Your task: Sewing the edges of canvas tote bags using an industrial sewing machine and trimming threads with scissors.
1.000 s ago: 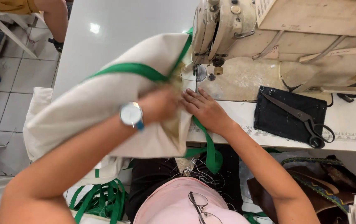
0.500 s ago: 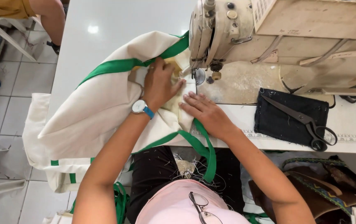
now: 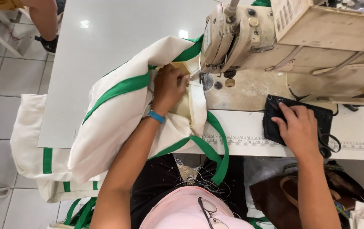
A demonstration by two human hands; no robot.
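Note:
A cream cloth bag with green straps lies bunched on the white table, pushed up to the needle of a beige sewing machine. My left hand has its fingers curled into the bag's fabric right beside the presser foot. My right hand lies palm down on a black pad to the right. It covers the blades of the scissors, whose handle loops show beside it. Whether it grips them is hidden.
A printed ruler strip runs along the table's front edge. More cream bags hang off the left side. A brown bag sits under the table at right. Another person's leg is at the far left. Glasses hang at my chest.
My right hand left the bag and moved right onto the black pad and scissors. My left hand pushed the bag farther toward the needle.

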